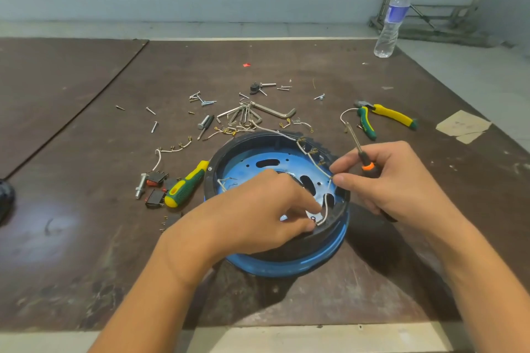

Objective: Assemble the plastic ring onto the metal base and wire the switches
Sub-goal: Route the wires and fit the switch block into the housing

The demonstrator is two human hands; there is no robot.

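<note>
Two-handed work, all inside the black plastic ring [229, 149], already seated on the blue metal base [249, 159] near the front of the bench [86, 152]. Pinches the lower end of a white wire [325, 209] between thumb and fingers of the left hand [258, 209], low against the ring's near wall. Pinches what seems the same wire's upper end with thumb and forefinger of the right hand [384, 178] at the ring's right wall, other fingers curled round a small screwdriver [362, 157], shaft pointing up and away from the base.

Expect a light, limp wire, springy enough to flick loose; better to hold close to the metal terminal than mid-length. Expect a stiff, fairly heavy base, unlikely to slide. Mind the slot edges in the blue plate, possibly sharp.

Little room inside the ring for both hands. Left of the base, just beside the rim: switches [156, 179] and a green-and-yellow screwdriver [186, 185]. Behind the base: hex keys [258, 113], screws and spare wires. Right of the base: pliers [384, 119], with more elbow room there.
</note>
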